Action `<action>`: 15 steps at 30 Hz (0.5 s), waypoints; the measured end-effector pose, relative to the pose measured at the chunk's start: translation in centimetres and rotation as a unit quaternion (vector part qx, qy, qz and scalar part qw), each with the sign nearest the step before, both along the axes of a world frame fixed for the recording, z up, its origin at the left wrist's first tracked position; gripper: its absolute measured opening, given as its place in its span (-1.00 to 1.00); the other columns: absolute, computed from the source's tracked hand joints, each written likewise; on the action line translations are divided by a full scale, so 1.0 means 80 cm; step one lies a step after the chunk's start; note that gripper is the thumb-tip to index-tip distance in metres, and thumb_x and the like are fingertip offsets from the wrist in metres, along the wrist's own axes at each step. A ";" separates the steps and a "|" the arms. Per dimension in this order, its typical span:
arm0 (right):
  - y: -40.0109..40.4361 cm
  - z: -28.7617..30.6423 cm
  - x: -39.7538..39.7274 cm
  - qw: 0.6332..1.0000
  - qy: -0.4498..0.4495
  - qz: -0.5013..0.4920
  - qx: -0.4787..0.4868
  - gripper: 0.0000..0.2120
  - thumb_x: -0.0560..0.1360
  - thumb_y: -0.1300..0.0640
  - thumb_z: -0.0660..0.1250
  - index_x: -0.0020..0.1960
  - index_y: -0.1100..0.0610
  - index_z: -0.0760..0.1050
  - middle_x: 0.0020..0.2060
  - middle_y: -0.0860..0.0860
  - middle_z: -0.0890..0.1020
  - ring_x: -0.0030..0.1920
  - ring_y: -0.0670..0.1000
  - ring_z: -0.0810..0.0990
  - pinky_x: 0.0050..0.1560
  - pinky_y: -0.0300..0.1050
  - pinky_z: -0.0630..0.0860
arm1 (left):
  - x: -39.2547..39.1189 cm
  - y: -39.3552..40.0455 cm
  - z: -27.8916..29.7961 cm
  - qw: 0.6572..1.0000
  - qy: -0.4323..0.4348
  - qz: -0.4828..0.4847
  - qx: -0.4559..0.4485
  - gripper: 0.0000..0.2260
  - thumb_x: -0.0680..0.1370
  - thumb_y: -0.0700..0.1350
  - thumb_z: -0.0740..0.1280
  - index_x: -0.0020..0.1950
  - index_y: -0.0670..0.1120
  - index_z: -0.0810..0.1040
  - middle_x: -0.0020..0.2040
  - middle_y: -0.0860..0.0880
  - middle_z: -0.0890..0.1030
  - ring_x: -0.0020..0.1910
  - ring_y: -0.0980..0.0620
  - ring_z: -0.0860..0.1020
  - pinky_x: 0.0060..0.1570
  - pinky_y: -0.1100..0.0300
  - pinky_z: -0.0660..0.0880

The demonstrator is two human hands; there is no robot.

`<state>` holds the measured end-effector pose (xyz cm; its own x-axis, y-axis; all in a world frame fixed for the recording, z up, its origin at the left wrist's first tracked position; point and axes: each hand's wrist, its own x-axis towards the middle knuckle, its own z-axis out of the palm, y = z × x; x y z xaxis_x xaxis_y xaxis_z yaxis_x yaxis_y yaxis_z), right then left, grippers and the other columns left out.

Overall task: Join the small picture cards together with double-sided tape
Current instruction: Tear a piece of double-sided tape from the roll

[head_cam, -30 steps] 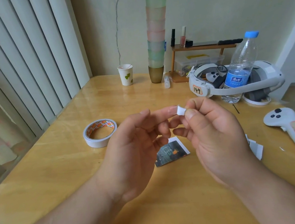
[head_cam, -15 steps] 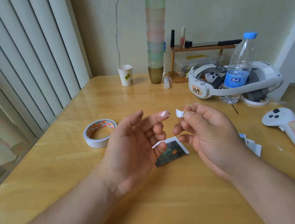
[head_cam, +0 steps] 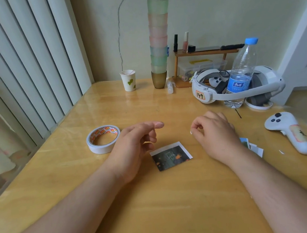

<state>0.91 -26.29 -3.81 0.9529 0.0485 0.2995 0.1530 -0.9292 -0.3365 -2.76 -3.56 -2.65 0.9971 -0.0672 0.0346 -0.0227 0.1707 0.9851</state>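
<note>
We are holding both hands low over the wooden worktop (head_cam: 156, 205), one on either side of a small picture card (head_cam: 171, 156) that is lying face up between them, dark image showing, touched by neither hand. Our left hand (head_cam: 133, 147) is hanging relaxed, forefinger stretched forward and the other fingers loosely curled, gripping nothing. Our right hand (head_cam: 215, 133) is curling its fingers inward, thumb and forefinger pinching a tiny white scrap of tape (head_cam: 191, 132); only its edge is showing. The roll of double-sided tape (head_cam: 103, 139) is lying flat just beside our left hand. More picture cards (head_cam: 251, 145) are lying in a loose heap partly behind our right wrist. Along the far side we are seeing a paper cup (head_cam: 128, 80), a tall stack of tinted cups (head_cam: 158, 41), a small wooden shelf (head_cam: 206, 53), a water bottle (head_cam: 242, 75) standing in front of a white headset (head_cam: 239, 88), and a white controller (head_cam: 287, 132) lying to the right.
</note>
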 end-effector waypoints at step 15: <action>0.025 0.000 -0.014 0.983 0.103 0.109 -0.102 -0.73 0.71 -0.07 0.10 0.33 -0.26 0.47 0.08 -0.18 0.37 0.17 0.01 0.27 0.19 0.10 0.33 | 0.013 0.000 -0.015 0.998 0.032 -0.024 -0.042 -0.68 0.47 -0.03 0.33 0.07 -0.21 0.69 -0.23 0.03 0.53 -0.23 0.06 0.47 -0.13 0.14 0.37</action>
<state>-0.22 -24.30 -3.78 0.9526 0.2975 0.0640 0.3043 -0.9332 -0.1914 -1.72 -3.59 -3.88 0.9932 -0.1143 -0.0216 0.0500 0.2519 0.9665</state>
